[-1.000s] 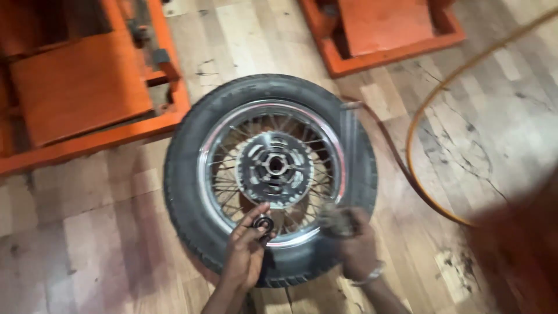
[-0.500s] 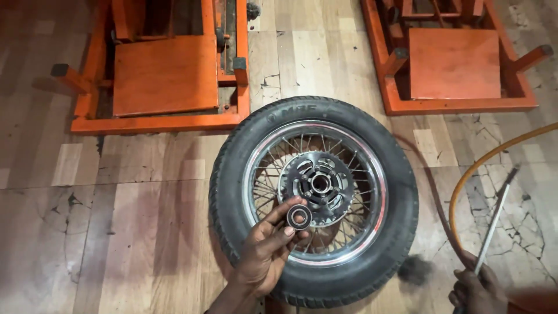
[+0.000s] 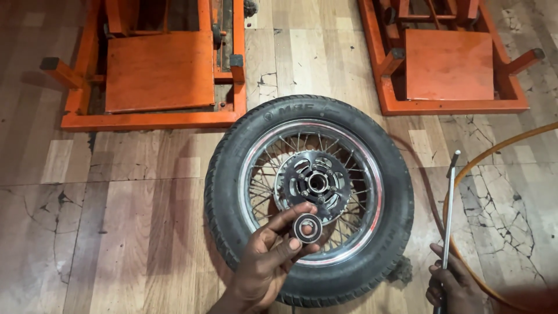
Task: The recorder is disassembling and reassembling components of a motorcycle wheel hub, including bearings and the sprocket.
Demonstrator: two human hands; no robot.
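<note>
One spoked wheel lies flat on the wood-grain floor, its black rubber tyre ribbed with tread, its chromed rim edged by a thin red line, and thin wire spokes running in to a dark, toothed hub with a round hole at the centre. Over the near part of that wheel, the left hand pinches one small bearing, a black ring with a shiny metal inner race, between thumb and fingertips; the other fingers are loosely spread. To the right of the wheel, well clear of the tyre, the right hand is closed around the lower end of one slim, straight metal rod that stands nearly upright. One orange hose curves across the floor beyond the rod. Two orange-painted metal stands with flat square plates sit beyond the wheel, one at its far left, one at its far right.
</note>
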